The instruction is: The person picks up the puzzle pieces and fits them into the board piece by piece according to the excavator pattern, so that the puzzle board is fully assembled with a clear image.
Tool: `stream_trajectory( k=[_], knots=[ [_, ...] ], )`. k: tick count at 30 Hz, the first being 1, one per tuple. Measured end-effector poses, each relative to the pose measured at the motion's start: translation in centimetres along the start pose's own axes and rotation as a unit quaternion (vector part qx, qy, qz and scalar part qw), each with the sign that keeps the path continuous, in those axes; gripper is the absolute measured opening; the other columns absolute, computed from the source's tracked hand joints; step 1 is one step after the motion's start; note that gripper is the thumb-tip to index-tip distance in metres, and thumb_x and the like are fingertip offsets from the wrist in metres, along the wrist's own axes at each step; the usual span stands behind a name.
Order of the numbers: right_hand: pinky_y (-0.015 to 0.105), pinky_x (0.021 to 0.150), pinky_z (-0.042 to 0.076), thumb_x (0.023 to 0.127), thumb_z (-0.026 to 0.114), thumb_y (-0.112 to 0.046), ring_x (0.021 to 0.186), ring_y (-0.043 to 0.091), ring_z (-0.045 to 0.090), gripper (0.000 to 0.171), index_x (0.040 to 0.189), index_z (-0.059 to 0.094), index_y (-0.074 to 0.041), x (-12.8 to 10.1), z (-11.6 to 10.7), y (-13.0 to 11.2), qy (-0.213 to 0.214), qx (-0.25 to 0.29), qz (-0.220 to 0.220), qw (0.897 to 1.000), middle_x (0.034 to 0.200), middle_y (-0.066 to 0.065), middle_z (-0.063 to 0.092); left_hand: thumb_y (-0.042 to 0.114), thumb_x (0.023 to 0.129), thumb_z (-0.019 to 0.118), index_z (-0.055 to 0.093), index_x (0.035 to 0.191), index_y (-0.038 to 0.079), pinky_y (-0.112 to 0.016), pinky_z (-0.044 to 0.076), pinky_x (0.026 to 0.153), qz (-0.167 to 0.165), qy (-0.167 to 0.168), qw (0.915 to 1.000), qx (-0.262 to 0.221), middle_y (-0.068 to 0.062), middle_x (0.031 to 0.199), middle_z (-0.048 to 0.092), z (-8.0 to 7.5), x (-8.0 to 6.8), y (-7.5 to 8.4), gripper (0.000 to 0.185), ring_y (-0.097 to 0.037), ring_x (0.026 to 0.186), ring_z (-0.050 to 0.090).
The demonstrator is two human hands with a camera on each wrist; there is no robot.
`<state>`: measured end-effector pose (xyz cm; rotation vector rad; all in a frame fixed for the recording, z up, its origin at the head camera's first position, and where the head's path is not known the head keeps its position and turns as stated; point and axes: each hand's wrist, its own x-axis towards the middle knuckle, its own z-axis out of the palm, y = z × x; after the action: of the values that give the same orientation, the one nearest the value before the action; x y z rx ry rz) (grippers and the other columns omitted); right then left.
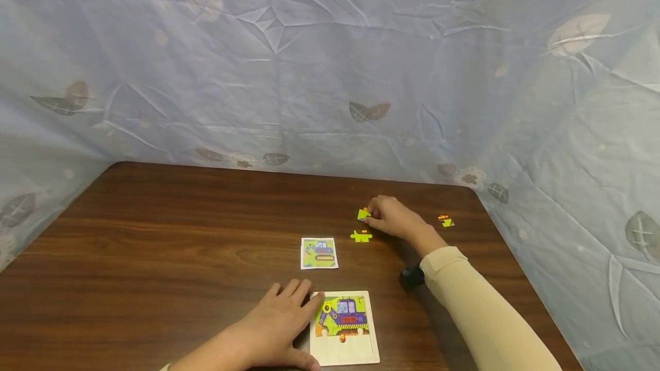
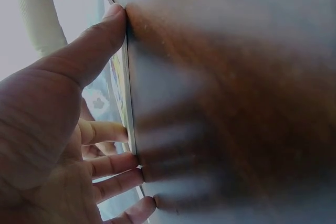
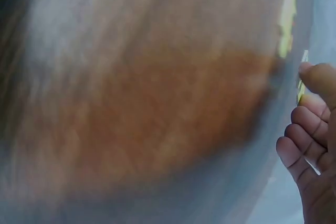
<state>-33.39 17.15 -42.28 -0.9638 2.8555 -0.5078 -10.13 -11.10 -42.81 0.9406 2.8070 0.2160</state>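
Observation:
A white puzzle tray (image 1: 361, 354) lies at the table's near edge, its upper half filled with a purple digger picture. My left hand (image 1: 301, 314) rests flat against the tray's left side with straight fingers; in the left wrist view the thumb (image 2: 105, 30) and fingertips touch the tray's edge (image 2: 128, 103). Further back, my right hand (image 1: 378, 216) pinches a yellow-green puzzle piece (image 1: 363, 214) just above the table. The right wrist view shows that piece (image 3: 301, 85) edge-on by the fingers (image 3: 307, 124). A second yellow-green piece (image 1: 361, 237) lies flat just in front of it.
A small picture card (image 1: 319, 253) showing the digger lies between tray and loose pieces. Another piece (image 1: 446, 221) sits near the table's right edge. The brown wooden table (image 1: 154, 245) is backed and flanked by a blue leaf-print cloth (image 1: 330, 73).

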Motion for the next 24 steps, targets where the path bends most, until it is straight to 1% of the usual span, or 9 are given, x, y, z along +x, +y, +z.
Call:
stream_trajectory(
  k=[3,7,11,15,20,24],
  knots=[
    [0.036,0.076,0.056,0.098,0.073,-0.020,0.082,0.018,0.062,0.023,0.107,0.069,0.001,-0.4,-0.9,-0.3,0.014,0.006,-0.012,1.000,0.095,0.011,0.069,0.083,0.072,0.073,0.047,0.156,0.013,-0.065,0.046,0.108,-0.003,-0.003,1.0000,-0.009,-0.014,0.154,0.050,0.1,0.0,0.0,0.112,-0.034,0.141,0.049],
    [0.038,0.076,0.058,0.097,0.074,-0.019,0.083,0.019,0.066,0.024,0.107,0.069,0.001,-1.1,-2.6,-1.0,0.027,0.009,-0.025,0.999,0.095,0.011,0.071,0.084,0.071,0.072,0.048,0.156,0.013,-0.064,0.046,0.108,-0.002,0.003,0.9999,-0.012,-0.014,0.152,0.052,0.1,0.1,0.1,0.114,-0.033,0.138,0.050],
    [0.038,0.078,0.059,0.095,0.075,-0.020,0.085,0.019,0.068,0.024,0.107,0.070,0.000,-1.9,-4.1,-2.0,0.027,0.002,-0.030,0.999,0.096,0.010,0.072,0.084,0.071,0.072,0.048,0.156,0.012,-0.063,0.047,0.107,0.002,0.006,0.9999,-0.015,-0.013,0.150,0.052,0.0,0.1,0.1,0.114,-0.032,0.136,0.051],
    [0.037,0.080,0.058,0.095,0.076,-0.023,0.087,0.017,0.068,0.024,0.107,0.070,-0.003,-2.7,-5.4,-3.2,0.026,-0.003,-0.025,0.999,0.098,0.007,0.072,0.084,0.071,0.073,0.048,0.156,0.012,-0.064,0.046,0.107,0.003,0.006,0.9997,-0.022,-0.013,0.150,0.053,0.0,0.1,0.1,0.114,-0.032,0.137,0.051],
    [0.034,0.078,0.057,0.095,0.077,-0.023,0.084,0.014,0.066,0.022,0.103,0.069,-0.004,-4.0,-6.0,-4.7,0.028,-0.013,-0.052,0.998,0.095,0.005,0.071,0.084,0.071,0.072,0.047,0.156,0.012,-0.065,0.045,0.109,0.003,0.003,0.9996,-0.028,-0.015,0.153,0.051,0.0,0.1,0.0,0.114,-0.034,0.139,0.050],
    [0.031,0.076,0.057,0.095,0.077,-0.024,0.083,0.010,0.064,0.021,0.103,0.069,-0.007,-5.3,-5.7,-6.1,0.021,-0.024,-0.076,0.997,0.094,0.002,0.069,0.085,0.072,0.071,0.047,0.156,0.012,-0.066,0.045,0.109,0.005,0.004,0.9996,-0.027,-0.015,0.152,0.051,0.0,0.1,0.0,0.114,-0.034,0.139,0.050]
  ],
)
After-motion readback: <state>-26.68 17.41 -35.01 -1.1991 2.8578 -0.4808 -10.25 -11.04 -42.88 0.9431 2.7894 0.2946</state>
